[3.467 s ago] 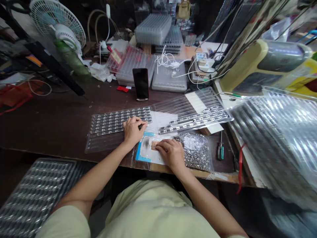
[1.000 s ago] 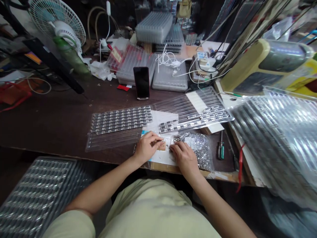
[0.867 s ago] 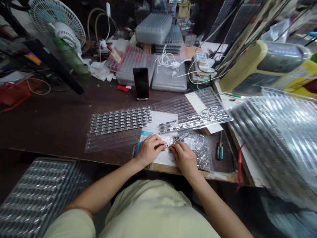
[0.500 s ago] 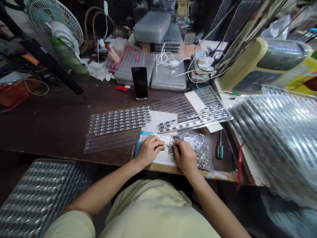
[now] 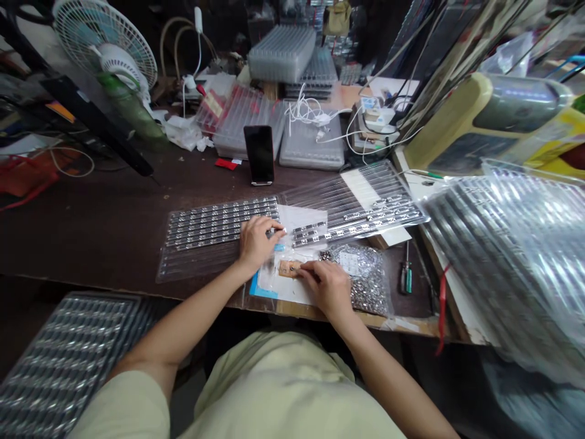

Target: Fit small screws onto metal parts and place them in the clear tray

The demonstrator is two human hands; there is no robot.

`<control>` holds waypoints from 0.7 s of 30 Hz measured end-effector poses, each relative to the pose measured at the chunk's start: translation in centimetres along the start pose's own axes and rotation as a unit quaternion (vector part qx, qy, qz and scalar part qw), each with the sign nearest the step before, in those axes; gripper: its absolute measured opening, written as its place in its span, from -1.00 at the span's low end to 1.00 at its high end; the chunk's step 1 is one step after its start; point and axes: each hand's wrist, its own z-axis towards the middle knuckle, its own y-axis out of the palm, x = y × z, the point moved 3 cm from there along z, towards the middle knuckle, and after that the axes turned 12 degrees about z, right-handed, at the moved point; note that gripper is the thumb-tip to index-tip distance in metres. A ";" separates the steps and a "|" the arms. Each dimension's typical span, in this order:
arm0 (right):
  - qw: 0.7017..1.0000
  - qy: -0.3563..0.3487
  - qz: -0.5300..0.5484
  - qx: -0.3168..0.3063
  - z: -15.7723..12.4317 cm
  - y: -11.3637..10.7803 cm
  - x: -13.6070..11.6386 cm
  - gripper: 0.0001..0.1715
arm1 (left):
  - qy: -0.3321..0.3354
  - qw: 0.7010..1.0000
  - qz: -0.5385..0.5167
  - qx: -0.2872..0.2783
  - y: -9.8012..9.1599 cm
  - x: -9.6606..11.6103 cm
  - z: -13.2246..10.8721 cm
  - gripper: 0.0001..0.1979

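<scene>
My left hand (image 5: 256, 245) is over the right end of a clear ribbed tray (image 5: 205, 265) with rows of small black-and-silver parts (image 5: 219, 224). Its thumb and fingers are closed in a pinch; what lies between them is too small to make out. My right hand (image 5: 333, 285) has its fingertips pinched at a small tan block (image 5: 286, 268) on white paper (image 5: 297, 294). A tiny dark piece shows on the block by those fingertips. A clear plastic bag of small shiny metal parts (image 5: 372, 286) lies beside my right hand.
A second ribbed tray (image 5: 320, 198) holds a few rows of parts. Behind stands a phone (image 5: 259, 155). At the right lie a green-handled screwdriver (image 5: 406, 277) and stacked clear trays (image 5: 507, 244). More filled trays (image 5: 68, 360) are at the lower left, below the table edge.
My left hand has moved up and left, from the white paper to the tray's end. My right hand has shifted left from the bag of parts to the tan block, which now shows.
</scene>
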 end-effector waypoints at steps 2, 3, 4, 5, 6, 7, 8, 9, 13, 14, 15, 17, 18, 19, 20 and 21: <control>1.000 -0.008 -0.012 -0.006 0.5 0.6 -0.4 -0.85 | -0.003 0.999 0.044 0.008 0.2 -0.9 1.1 -0.93; 1.000 -0.013 -0.014 -0.010 0.6 0.9 -0.5 -0.86 | -0.002 0.999 0.054 0.009 0.4 -1.2 1.3 -0.94; 1.000 -0.018 -0.014 -0.014 0.8 1.1 -0.6 -0.86 | 0.000 0.998 0.060 0.010 0.5 -1.5 1.3 -0.95; 1.000 -0.023 -0.013 -0.017 0.8 1.2 -0.7 -0.85 | 0.002 0.998 0.065 0.011 0.6 -1.7 1.2 -0.94; 0.999 -0.026 -0.013 -0.019 0.9 1.3 -0.7 -0.84 | 0.002 0.997 0.069 0.014 0.5 -1.9 0.9 -0.93; 0.999 -0.028 -0.014 -0.022 0.9 1.4 -0.7 -0.84 | 0.002 0.997 0.073 0.018 0.4 -2.0 0.7 -0.92; 0.999 -0.029 -0.015 -0.024 0.9 1.4 -0.6 -0.84 | 0.001 0.997 0.077 0.022 0.3 -2.0 0.5 -0.91; 0.999 -0.028 -0.016 -0.026 0.8 1.4 -0.6 -0.84 | 0.003 0.997 0.079 0.025 0.1 -1.8 0.4 -0.90; 0.998 -0.028 -0.025 -0.040 0.9 1.6 -0.8 -0.85 | 0.046 0.997 0.058 -0.003 0.5 0.0 1.2 -0.89; 0.998 -0.028 -0.028 -0.042 0.9 1.6 -0.9 -0.85 | 0.060 0.997 0.049 -0.018 0.8 0.7 1.6 -0.90; 0.998 -0.029 -0.032 -0.043 1.0 1.7 -1.0 -0.85 | 0.070 0.996 0.044 -0.034 1.2 1.4 2.0 -0.91; 0.997 -0.034 -0.043 -0.046 1.0 1.7 -1.2 -0.84 | 0.079 0.994 0.042 -0.055 1.9 2.5 2.8 -0.92; 0.997 -0.038 -0.051 -0.049 1.0 1.6 -1.2 -0.83 | 0.079 0.994 0.042 -0.061 2.1 2.8 3.1 -0.92; 0.996 -0.043 -0.064 -0.052 0.8 1.5 -1.3 -0.81 | 0.077 0.994 0.039 -0.064 2.1 3.0 3.3 -0.92; 0.994 -0.048 -0.080 -0.053 0.6 1.2 -1.3 -0.78 | 0.073 0.995 0.028 -0.068 1.9 2.9 3.4 -0.93; 0.992 -0.052 -0.102 -0.052 0.4 0.8 -1.2 -0.74 | 0.065 0.995 0.009 -0.072 1.6 2.7 3.3 -0.94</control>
